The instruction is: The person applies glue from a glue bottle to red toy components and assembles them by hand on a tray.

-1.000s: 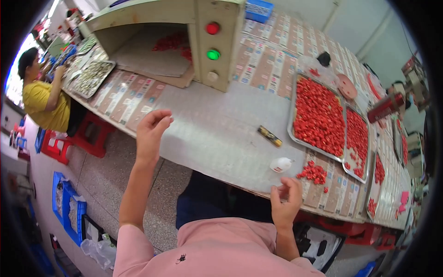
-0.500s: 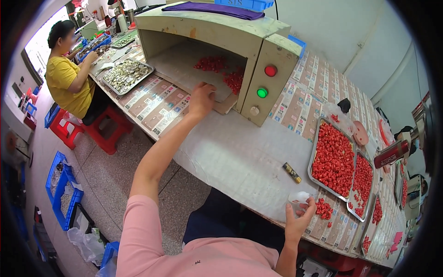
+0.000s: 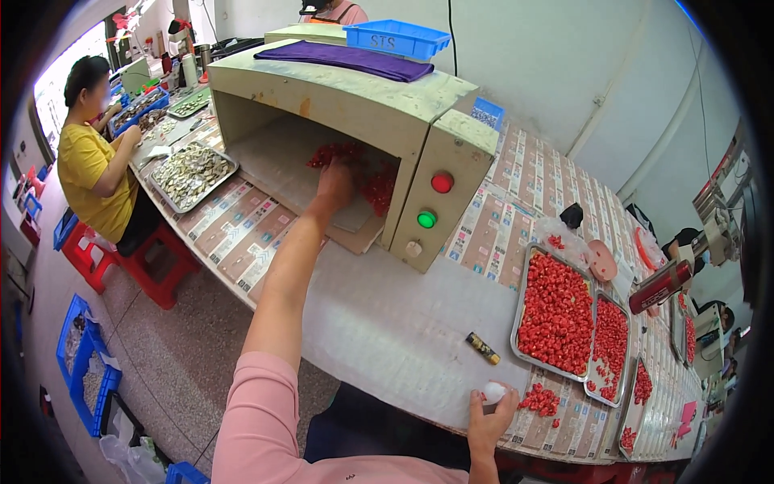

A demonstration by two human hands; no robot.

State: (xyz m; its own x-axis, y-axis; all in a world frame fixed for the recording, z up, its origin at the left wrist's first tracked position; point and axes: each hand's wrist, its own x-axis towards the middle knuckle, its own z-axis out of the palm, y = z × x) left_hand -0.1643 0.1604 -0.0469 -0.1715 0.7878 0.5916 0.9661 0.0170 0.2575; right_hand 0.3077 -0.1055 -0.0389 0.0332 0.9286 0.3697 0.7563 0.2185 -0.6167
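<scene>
My left hand reaches into the open front of a cream metal box, at a heap of small red pieces on its flat floor. Its fingertips are dim and partly hidden among the pieces. At the near table edge, my right hand has its thumb and fingers closed around a small, whitish, translucent round thing. Just right of that hand lies a loose pile of red pieces. A short dark cylinder with gold ends lies beyond it on the pale sheet.
Metal trays of red pieces stand to the right, by a dark red flask. The box carries red and green lights, a purple cloth and a blue basket. At left, a person in yellow sits near a tray of pale flat pieces.
My left hand has gone from the box's front edge deeper inside, to the red pieces. My right hand has closed more around the whitish thing. The whole view has shifted.
</scene>
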